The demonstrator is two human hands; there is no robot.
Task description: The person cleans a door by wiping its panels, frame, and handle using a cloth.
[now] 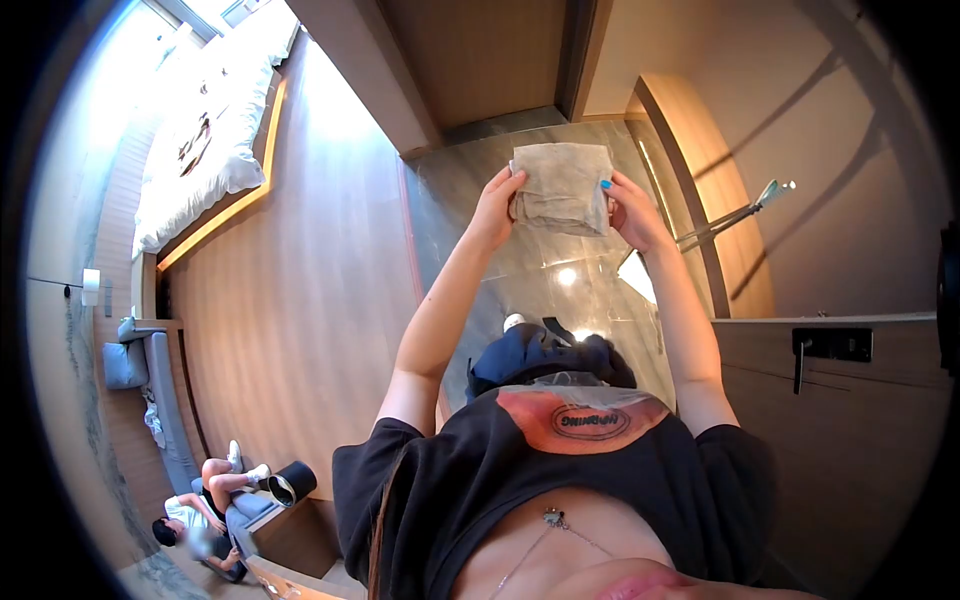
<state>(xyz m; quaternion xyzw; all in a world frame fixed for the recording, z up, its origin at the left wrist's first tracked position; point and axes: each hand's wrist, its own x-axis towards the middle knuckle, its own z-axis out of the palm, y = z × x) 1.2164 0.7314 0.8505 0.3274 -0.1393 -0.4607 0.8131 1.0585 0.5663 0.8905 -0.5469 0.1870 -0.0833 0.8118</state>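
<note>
A folded greyish-beige cloth (563,180) is stretched between my two hands, out in front of me above the tiled floor. My left hand (497,205) pinches its left edge, the thumb lying on the near face. At the opposite edge my right hand (637,212) grips the cloth, with a blue thumbnail showing on top. Most of the other fingers are hidden behind it. Soft creases run across its lower part.
Left are a bed (230,180), a grey sofa (170,420) with a seated person (195,515), and a black bin (291,484). A thin long-handled item (735,218) is beside my right arm. A door handle (799,366) is at the right.
</note>
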